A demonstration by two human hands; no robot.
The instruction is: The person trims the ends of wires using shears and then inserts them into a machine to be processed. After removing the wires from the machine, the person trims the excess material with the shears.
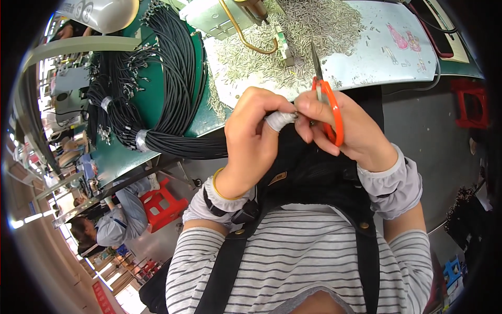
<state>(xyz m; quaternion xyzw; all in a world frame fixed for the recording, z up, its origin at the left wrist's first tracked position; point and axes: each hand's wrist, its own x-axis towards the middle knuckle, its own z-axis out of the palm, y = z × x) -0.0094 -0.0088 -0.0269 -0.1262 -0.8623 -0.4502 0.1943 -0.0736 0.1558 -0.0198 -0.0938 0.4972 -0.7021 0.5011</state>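
Observation:
My two hands meet at the front edge of the table, their fingertips close together. My right hand has orange-handled scissors hooked over its fingers, blades pointing away from me. Its thumb and forefinger also pinch at a tiny dark, shiny bit, too small to make out. My left hand is closed against that same spot, with white tape wrapped round one digit. What lies inside its fingers is hidden. A thick bundle of black cables, tied with pale tape, runs behind my left hand.
Beyond my hands, small metal pieces are heaped on a pale sheet beside a machine with a copper-coloured tube. More black cables lie on the green tabletop. Red stools and a seated person are at left.

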